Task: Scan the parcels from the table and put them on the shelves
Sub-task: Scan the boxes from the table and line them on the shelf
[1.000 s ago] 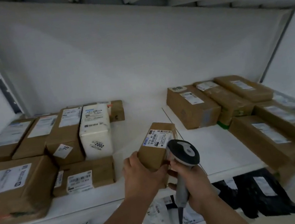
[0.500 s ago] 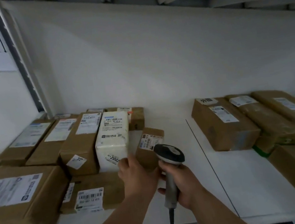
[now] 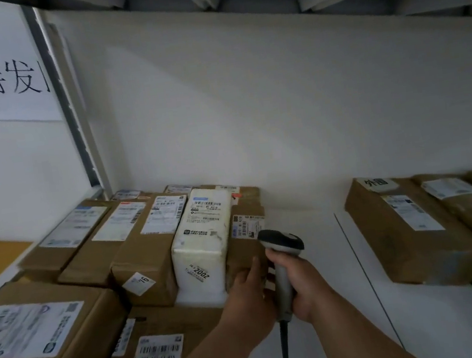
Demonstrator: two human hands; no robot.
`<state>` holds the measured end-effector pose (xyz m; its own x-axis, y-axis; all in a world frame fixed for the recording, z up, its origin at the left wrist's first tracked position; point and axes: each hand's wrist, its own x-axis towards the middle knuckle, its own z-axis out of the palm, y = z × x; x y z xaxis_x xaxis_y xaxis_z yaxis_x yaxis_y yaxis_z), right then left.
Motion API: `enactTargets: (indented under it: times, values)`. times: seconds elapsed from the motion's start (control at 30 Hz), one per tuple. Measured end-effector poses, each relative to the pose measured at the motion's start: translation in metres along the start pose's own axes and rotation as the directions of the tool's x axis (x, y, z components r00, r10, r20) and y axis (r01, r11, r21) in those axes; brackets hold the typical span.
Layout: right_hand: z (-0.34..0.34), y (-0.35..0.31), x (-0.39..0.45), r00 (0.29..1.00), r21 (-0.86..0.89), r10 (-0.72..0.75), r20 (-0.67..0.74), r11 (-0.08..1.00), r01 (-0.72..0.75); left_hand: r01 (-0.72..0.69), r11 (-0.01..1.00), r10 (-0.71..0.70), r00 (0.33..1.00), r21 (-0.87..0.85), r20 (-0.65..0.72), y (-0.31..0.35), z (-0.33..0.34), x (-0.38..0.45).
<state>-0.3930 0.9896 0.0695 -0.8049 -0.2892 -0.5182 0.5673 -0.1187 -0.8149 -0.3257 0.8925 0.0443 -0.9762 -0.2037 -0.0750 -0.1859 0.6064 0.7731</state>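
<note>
Parcel (image 3: 246, 240), small brown carton: set on the shelf (image 3: 313, 258) against the white parcel (image 3: 203, 239), your left hand (image 3: 250, 293) flat-fingered on its near end. Right hand (image 3: 296, 283) grips the scanner (image 3: 280, 250). This one looks shelved; remaining table stock unseen.

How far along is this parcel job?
Many labelled parcels, like the white parcel, already lie on the shelf. The left hand is setting a small brown box beside it; the right hand grips the scanner. What remains is out of view.
</note>
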Motion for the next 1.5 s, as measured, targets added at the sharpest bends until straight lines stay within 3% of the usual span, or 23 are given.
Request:
enactTargets:
  times: [0.2, 0.57, 0.83, 0.93, 1.13, 1.3, 1.5]
  values:
    - [-0.002, -0.009, 0.008, 0.999, 0.005, -0.011, 0.046, 1.0, 0.011, 0.071, 0.99, -0.075, 0.996, 0.122, 0.036, 0.0, -0.005, 0.009]
    - [-0.014, 0.0, -0.028, 0.994, 0.002, -0.11, -0.004, 0.994, 0.11, 0.203, 0.976, -0.21, 0.972, -0.072, -0.102, -0.008, 0.002, -0.035]
    - [0.016, 0.046, -0.089, 0.98, -0.241, -0.034, 0.198, 0.967, 0.082, 0.196, 0.977, -0.211, 0.938, -0.081, -0.274, -0.027, -0.024, -0.099]
    - [0.05, 0.07, -0.117, 0.957, -0.299, -0.004, 0.29, 0.95, 0.095, 0.153, 0.974, -0.202, 0.919, -0.164, -0.339, -0.043, -0.052, -0.137]
    - [0.167, 0.144, -0.181, 0.907, -0.342, -0.012, 0.421, 0.924, 0.171, 0.231, 0.942, -0.324, 0.816, -0.244, -0.48, -0.13, -0.135, -0.24]
    - [0.282, 0.234, -0.227, 0.892, -0.376, -0.086, 0.444, 0.885, 0.273, 0.332, 0.887, -0.459, 0.703, -0.319, -0.544, -0.228, -0.22, -0.346]
    - [0.39, 0.304, -0.262, 0.87, -0.432, -0.04, 0.492, 0.856, 0.283, 0.445, 0.809, -0.587, 0.577, -0.383, -0.568, -0.303, -0.296, -0.439]
